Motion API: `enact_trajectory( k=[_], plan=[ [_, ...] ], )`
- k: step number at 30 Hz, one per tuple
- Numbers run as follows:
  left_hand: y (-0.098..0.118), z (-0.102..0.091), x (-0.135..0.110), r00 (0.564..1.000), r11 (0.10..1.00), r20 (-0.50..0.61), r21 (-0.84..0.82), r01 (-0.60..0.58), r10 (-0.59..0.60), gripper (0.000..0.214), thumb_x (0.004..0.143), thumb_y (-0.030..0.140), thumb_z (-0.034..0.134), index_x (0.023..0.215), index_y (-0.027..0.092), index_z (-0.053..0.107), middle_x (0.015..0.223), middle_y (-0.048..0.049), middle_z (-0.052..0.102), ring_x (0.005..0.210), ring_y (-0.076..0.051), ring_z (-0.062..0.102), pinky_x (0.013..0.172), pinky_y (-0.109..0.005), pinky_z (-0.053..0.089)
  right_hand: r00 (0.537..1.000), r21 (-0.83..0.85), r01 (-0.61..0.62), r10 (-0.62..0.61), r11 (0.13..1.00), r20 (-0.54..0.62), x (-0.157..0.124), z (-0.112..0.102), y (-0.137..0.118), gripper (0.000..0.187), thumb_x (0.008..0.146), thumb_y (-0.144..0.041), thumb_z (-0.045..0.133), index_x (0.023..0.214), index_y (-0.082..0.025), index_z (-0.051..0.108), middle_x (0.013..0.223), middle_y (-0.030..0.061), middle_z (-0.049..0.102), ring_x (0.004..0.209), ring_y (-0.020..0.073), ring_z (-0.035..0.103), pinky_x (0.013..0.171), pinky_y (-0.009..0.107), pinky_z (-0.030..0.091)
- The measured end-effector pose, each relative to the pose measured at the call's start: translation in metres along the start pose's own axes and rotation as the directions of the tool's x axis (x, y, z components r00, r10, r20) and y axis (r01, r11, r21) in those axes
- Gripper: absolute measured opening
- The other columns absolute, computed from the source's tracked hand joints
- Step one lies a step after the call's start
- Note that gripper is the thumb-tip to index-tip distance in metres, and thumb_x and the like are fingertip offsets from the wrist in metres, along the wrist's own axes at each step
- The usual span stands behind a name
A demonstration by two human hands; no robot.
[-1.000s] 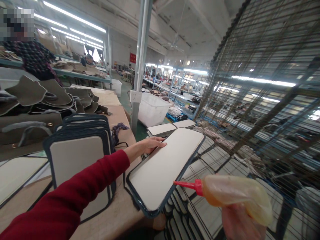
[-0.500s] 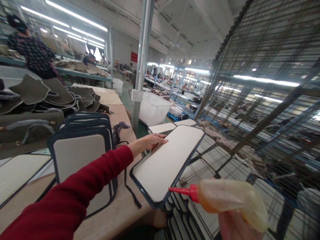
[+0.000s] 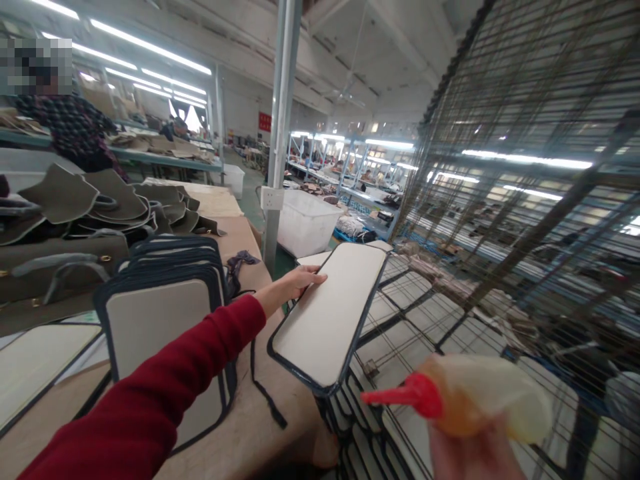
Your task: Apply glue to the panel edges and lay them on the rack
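Observation:
My left hand, in a red sleeve, grips the left edge of a white panel with dark blue piping and holds it tilted above the wire rack shelf. At the bottom right, my right hand is closed on a translucent glue bottle with a red nozzle that points left, toward the panel's near corner. A stack of similar panels lies on the table under my left arm.
A brown worktable holds grey-brown bag pieces and loose dark straps. More panels lie on the wire shelves below. A tall wire rack fills the right. A steel column, a white bin and a person stand farther back.
My left hand has swung the panel more edge-on and slightly left. The glue bottle has shifted right and closer to the camera.

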State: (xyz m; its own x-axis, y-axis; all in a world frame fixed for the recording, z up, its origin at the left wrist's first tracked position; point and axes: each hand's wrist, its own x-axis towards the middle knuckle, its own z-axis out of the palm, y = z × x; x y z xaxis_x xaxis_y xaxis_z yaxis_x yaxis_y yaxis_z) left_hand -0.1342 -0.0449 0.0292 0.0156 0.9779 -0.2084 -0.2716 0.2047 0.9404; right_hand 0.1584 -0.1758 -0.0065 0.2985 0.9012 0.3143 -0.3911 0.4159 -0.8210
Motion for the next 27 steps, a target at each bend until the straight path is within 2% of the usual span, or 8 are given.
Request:
enact_trajectory(
  k=[3, 6, 8, 10, 13, 16, 21, 27],
  plan=[
    [-0.007, -0.006, -0.008, 0.991, 0.993, 0.089, 0.058, -0.103, 0.098, 0.064, 0.054, 0.027, 0.086, 0.113, 0.011, 0.066, 0.081, -0.0066, 0.074, 0.065, -0.018, 0.065, 0.065, -0.027, 0.052, 0.968, 0.186, 0.017, 0.03, 0.982, -0.249, 0.024, 0.001, -0.014, 0.018, 0.087, -0.034, 0.058, 0.095, -0.025, 0.071, 0.105, -0.002, 0.071, 0.093, 0.0147, 0.067, 0.072, 0.022, 0.06],
    [-0.016, -0.014, -0.023, 0.969, 0.985, 0.205, 0.079, -0.156, 0.137, 0.071, 0.061, 0.035, 0.082, 0.125, 0.015, 0.06, 0.092, -0.0073, 0.074, 0.074, -0.019, 0.067, 0.067, -0.026, 0.051, 0.929, 0.253, 0.023, 0.073, 0.967, -0.363, 0.047, -0.012, -0.027, 0.017, 0.084, -0.032, 0.062, 0.095, -0.023, 0.071, 0.11, -0.0006, 0.069, 0.1, 0.0162, 0.065, 0.074, 0.024, 0.06],
    [-0.021, -0.02, -0.032, 0.957, 0.981, 0.262, 0.114, -0.157, 0.123, 0.07, 0.067, 0.036, 0.079, 0.131, 0.02, 0.056, 0.099, -0.0062, 0.074, 0.079, -0.021, 0.068, 0.07, -0.027, 0.052, 0.912, 0.237, 0.089, 0.017, 0.967, -0.41, 0.058, -0.022, -0.037, 0.019, 0.081, -0.033, 0.067, 0.097, -0.023, 0.07, 0.112, -0.0004, 0.068, 0.1, 0.0158, 0.065, 0.074, 0.023, 0.059],
    [-0.022, -0.022, -0.042, 0.952, 0.973, 0.292, 0.176, -0.151, 0.095, 0.069, 0.07, 0.036, 0.076, 0.134, 0.023, 0.054, 0.105, -0.0055, 0.073, 0.084, -0.022, 0.068, 0.072, -0.028, 0.052, 0.913, 0.187, 0.218, -0.132, 0.958, -0.385, 0.066, -0.028, -0.052, 0.028, 0.075, -0.034, 0.074, 0.101, -0.025, 0.069, 0.112, -0.0018, 0.068, 0.1, 0.0151, 0.064, 0.076, 0.023, 0.059],
    [-0.017, -0.017, -0.058, 0.963, 0.961, 0.262, 0.244, -0.131, 0.065, 0.067, 0.067, 0.035, 0.078, 0.13, 0.023, 0.058, 0.108, -0.0052, 0.072, 0.091, -0.025, 0.068, 0.078, -0.029, 0.052, 0.925, 0.132, 0.334, -0.297, 0.933, -0.239, 0.075, -0.029, -0.076, 0.051, 0.062, -0.043, 0.084, 0.107, -0.027, 0.067, 0.109, -0.0013, 0.069, 0.1, 0.0191, 0.064, 0.079, 0.029, 0.059],
    [-0.009, -0.009, -0.071, 0.968, 0.962, 0.248, 0.261, -0.085, 0.019, 0.066, 0.063, 0.035, 0.08, 0.125, 0.023, 0.063, 0.107, -0.005, 0.073, 0.093, -0.027, 0.067, 0.079, -0.031, 0.052, 0.94, 0.088, 0.324, -0.31, 0.942, -0.141, 0.083, -0.029, -0.092, 0.061, 0.051, -0.045, 0.089, 0.105, -0.027, 0.068, 0.104, 0.002, 0.07, 0.093, 0.0246, 0.066, 0.08, 0.038, 0.058],
    [0.003, -0.003, -0.085, 0.967, 0.956, 0.251, 0.291, -0.043, -0.033, 0.06, 0.06, 0.032, 0.081, 0.117, 0.025, 0.068, 0.105, -0.0038, 0.073, 0.093, -0.029, 0.067, 0.08, -0.033, 0.053, 0.954, -0.016, 0.3, -0.3, 0.954, -0.024, 0.086, -0.034, -0.095, 0.057, 0.049, -0.044, 0.089, 0.1, -0.026, 0.07, 0.099, 0.0071, 0.07, 0.088, 0.0299, 0.067, 0.081, 0.048, 0.056],
    [0.01, 0.001, -0.096, 0.966, 0.95, 0.256, 0.309, -0.049, -0.033, 0.055, 0.062, 0.033, 0.079, 0.116, 0.026, 0.07, 0.105, -0.0036, 0.073, 0.095, -0.031, 0.067, 0.081, -0.035, 0.053, 0.958, -0.039, 0.286, -0.286, 0.958, -0.004, 0.089, -0.04, -0.092, 0.054, 0.048, -0.036, 0.088, 0.098, -0.026, 0.07, 0.091, 0.0081, 0.071, 0.082, 0.0298, 0.068, 0.072, 0.045, 0.058]
  ],
)
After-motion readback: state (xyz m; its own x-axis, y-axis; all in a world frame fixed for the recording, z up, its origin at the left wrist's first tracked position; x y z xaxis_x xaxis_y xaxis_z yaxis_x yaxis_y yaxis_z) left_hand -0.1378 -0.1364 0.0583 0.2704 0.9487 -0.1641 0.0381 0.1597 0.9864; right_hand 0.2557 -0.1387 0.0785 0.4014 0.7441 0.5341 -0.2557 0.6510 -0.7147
